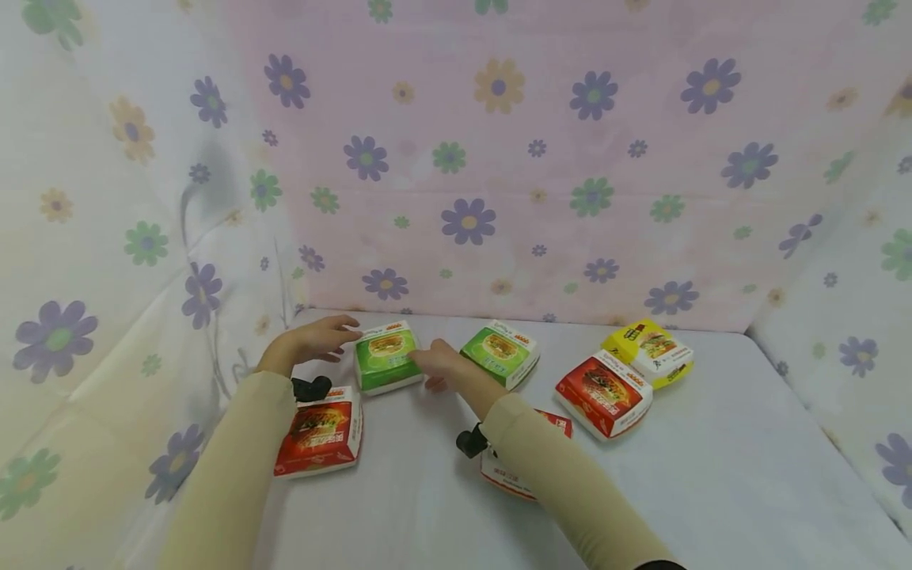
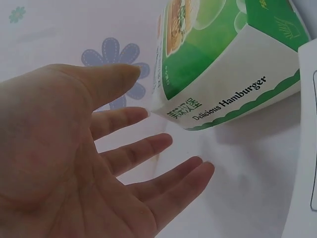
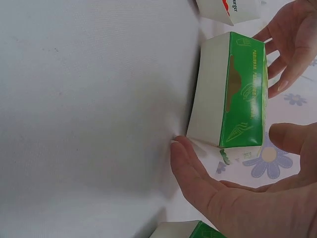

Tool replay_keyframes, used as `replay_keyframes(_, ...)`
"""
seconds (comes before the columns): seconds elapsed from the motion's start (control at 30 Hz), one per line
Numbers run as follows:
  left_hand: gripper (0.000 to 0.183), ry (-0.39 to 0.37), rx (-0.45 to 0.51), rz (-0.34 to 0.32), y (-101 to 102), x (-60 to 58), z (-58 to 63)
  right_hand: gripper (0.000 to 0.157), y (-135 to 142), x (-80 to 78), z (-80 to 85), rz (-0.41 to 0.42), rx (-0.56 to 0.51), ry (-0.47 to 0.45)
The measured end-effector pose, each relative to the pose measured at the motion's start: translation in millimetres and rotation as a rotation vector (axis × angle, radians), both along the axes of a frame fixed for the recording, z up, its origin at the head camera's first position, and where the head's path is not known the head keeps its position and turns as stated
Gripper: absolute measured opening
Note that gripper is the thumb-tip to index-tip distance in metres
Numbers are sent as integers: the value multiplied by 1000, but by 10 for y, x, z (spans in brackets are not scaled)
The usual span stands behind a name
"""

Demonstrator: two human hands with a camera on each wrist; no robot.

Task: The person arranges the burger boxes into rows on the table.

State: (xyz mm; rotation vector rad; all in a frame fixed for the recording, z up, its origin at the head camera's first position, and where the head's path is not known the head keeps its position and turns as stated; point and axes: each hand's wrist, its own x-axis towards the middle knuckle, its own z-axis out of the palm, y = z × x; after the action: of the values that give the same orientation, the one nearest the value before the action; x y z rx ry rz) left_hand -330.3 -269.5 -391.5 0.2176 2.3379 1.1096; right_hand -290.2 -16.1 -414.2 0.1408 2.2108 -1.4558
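Observation:
A green and white hamburger box sits on the white cloth between my two hands. At its left side my left hand is held with fingers spread and straight; in the left wrist view the fingertips come right up to the corner of the hamburger box. On the opposite side is my right hand, its thumb and fingers apart. The right wrist view shows my right hand around the near end of the hamburger box, thumb above and fingers low near the cloth. Neither hand grips anything.
Another green box stands just right of my right hand. One red box lies by my left wrist, another is partly hidden under my right forearm. Farther right, a red box touches a yellow box. Flowered cloth walls enclose the table.

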Motion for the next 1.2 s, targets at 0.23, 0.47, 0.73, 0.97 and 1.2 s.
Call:
replay_keyframes(0.23,61,-25,21,26,1,-51,-79,72,-16,-5,-69,6,20,1)
replay_keyframes(0.47,59,-21,31,8,14,-78,-107,62,-35,-17,-78,19,21,15)
replay_keyframes(0.73,58,-36,57,16,5,-77,-121,53,-45,-20,-96,19,-49,35)
replay_keyframes(0.97,57,-32,46,12,3,-40,-105,49,-35,-22,-108,8,-60,44)
replay_keyframes(1.2,57,-22,34,6,14,-12,-68,51,-13,-65,-109,31,6,89)
